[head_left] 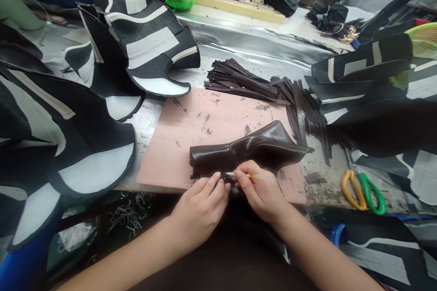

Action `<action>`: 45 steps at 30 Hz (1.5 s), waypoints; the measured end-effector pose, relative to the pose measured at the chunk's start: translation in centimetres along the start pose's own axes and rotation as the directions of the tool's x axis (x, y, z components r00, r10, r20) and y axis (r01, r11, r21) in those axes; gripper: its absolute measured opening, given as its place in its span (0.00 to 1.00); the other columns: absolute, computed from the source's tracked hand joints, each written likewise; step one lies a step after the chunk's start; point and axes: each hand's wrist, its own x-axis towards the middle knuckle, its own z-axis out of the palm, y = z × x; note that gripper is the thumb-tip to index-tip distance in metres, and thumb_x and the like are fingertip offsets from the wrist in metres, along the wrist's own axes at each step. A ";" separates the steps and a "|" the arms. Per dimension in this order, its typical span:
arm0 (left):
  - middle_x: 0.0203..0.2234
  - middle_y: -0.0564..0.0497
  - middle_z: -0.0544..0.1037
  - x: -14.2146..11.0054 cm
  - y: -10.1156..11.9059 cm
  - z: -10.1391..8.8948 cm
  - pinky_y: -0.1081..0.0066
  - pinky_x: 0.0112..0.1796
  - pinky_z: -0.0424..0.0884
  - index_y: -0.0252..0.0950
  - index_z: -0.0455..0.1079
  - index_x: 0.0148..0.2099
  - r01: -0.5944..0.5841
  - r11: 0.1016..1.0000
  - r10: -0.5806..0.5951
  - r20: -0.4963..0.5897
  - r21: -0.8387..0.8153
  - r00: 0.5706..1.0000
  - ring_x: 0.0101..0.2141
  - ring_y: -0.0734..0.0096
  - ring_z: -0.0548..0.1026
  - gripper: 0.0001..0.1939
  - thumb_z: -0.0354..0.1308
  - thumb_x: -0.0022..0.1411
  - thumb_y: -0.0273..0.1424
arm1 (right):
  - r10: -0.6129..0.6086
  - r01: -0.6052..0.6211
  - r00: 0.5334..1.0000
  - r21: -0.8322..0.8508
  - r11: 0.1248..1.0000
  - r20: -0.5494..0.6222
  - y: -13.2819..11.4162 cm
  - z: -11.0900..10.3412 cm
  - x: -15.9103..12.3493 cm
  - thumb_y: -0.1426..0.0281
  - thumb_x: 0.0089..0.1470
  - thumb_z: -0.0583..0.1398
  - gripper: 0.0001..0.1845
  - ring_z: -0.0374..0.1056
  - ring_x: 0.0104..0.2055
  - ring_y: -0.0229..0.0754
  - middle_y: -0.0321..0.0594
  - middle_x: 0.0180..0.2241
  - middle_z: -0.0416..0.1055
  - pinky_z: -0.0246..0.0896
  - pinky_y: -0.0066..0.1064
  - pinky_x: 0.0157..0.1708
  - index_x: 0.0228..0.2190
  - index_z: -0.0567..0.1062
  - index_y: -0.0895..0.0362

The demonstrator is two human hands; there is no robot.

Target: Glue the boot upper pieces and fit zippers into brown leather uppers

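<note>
Hands angled toward each other at the table's (pixel 145 116) near edge, a person's right hand (pixel 261 191) pinched a pen (pixel 251 175) as bent left-hand (pixel 201 204) fingers, their grip unclear, touched a brown leather boot piece (pixel 256 146) along the pink mat's (pixel 167 154) near edge.

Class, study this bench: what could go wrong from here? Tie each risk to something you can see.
1. The slim tool in the right hand points towards the left hand, whose fingertips are close; a slip might catch them.
2. Dark marks on the pink board could rub onto the brown leather piece.
3. The scissors, near the worktop's front edge, might get knocked off.
</note>
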 end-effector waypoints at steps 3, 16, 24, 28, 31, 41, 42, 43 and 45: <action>0.41 0.43 0.75 0.1 0.0 0.0 0.63 0.44 0.64 0.25 0.67 0.47 -0.005 1.000 0.005 -0.015 0.000 1.000 0.46 0.58 0.70 0.17 0.43 0.59 0.20 | 0.039 -0.039 0.999 0.014 0.999 0.019 0.0 -0.2 -0.1 0.68 0.58 0.48 0.09 0.65 0.22 0.35 0.36 0.22 0.67 0.60 0.25 0.23 0.28 0.65 0.56; 0.40 0.43 0.75 0.3 -0.1 0.0 0.62 0.42 0.63 0.25 0.68 0.46 -0.006 1.000 0.005 -0.027 -0.009 1.000 0.45 0.56 0.71 0.17 0.42 0.59 0.19 | 0.032 -0.034 0.998 -0.032 0.999 -0.047 0.3 -0.5 -0.2 0.70 0.58 0.49 0.09 0.65 0.23 0.33 0.34 0.23 0.66 0.59 0.23 0.24 0.28 0.65 0.56; 0.40 0.42 0.75 0.3 -0.1 -0.1 0.62 0.43 0.63 0.25 0.68 0.46 0.000 1.000 -0.001 -0.035 -0.013 0.999 0.45 0.57 0.71 0.17 0.42 0.59 0.18 | 0.002 -0.005 0.999 -0.075 0.997 -0.052 0.2 -0.6 -0.3 0.71 0.58 0.48 0.10 0.63 0.22 0.33 0.33 0.21 0.65 0.58 0.23 0.23 0.27 0.64 0.56; 0.39 0.43 0.75 0.4 -0.1 -0.1 0.63 0.43 0.63 0.25 0.68 0.46 -0.002 1.000 0.002 -0.037 -0.010 0.999 0.45 0.58 0.71 0.17 0.41 0.59 0.18 | 0.008 -0.012 0.998 -0.068 0.998 -0.059 0.2 -0.6 -0.3 0.71 0.58 0.49 0.09 0.64 0.22 0.33 0.34 0.22 0.66 0.58 0.23 0.24 0.27 0.65 0.56; 0.40 0.43 0.75 0.3 -0.1 0.0 0.63 0.43 0.63 0.25 0.68 0.46 -0.001 1.000 0.001 -0.032 -0.008 0.999 0.45 0.58 0.71 0.17 0.41 0.60 0.19 | 0.004 -0.009 0.998 -0.068 0.998 -0.064 0.2 -0.6 -0.2 0.71 0.58 0.49 0.09 0.64 0.22 0.33 0.34 0.22 0.66 0.58 0.23 0.23 0.27 0.65 0.56; 0.40 0.43 0.75 0.3 0.0 0.1 0.62 0.43 0.62 0.25 0.68 0.46 0.004 1.000 -0.005 -0.038 -0.016 0.999 0.45 0.57 0.71 0.16 0.42 0.59 0.18 | 0.022 -0.027 0.997 -0.071 0.997 -0.070 0.2 -0.4 -0.3 0.71 0.58 0.49 0.09 0.64 0.22 0.33 0.34 0.22 0.66 0.58 0.23 0.24 0.27 0.65 0.56; 0.40 0.43 0.75 0.3 0.0 0.1 0.62 0.44 0.62 0.25 0.67 0.47 0.004 1.000 -0.005 -0.034 -0.016 0.999 0.45 0.57 0.71 0.17 0.42 0.60 0.18 | 0.023 -0.028 0.997 -0.071 0.997 -0.069 0.2 -0.5 -0.3 0.71 0.58 0.49 0.09 0.64 0.22 0.33 0.34 0.22 0.66 0.58 0.23 0.24 0.27 0.65 0.56; 0.41 0.43 0.75 0.3 0.0 0.1 0.62 0.44 0.62 0.25 0.67 0.47 0.004 1.000 -0.004 -0.032 -0.017 0.999 0.45 0.57 0.71 0.17 0.42 0.60 0.18 | 0.023 -0.027 0.998 -0.072 0.997 -0.063 0.2 -0.5 -0.3 0.71 0.58 0.49 0.09 0.64 0.22 0.33 0.34 0.22 0.66 0.58 0.23 0.24 0.28 0.65 0.56; 0.40 0.43 0.75 0.2 0.0 0.1 0.62 0.43 0.63 0.25 0.67 0.46 0.004 1.000 -0.005 -0.033 -0.019 0.999 0.45 0.57 0.71 0.16 0.42 0.59 0.18 | 0.023 -0.026 0.999 -0.076 0.997 -0.040 0.1 -0.6 -0.2 0.71 0.58 0.49 0.09 0.64 0.21 0.33 0.34 0.21 0.66 0.58 0.23 0.23 0.27 0.64 0.56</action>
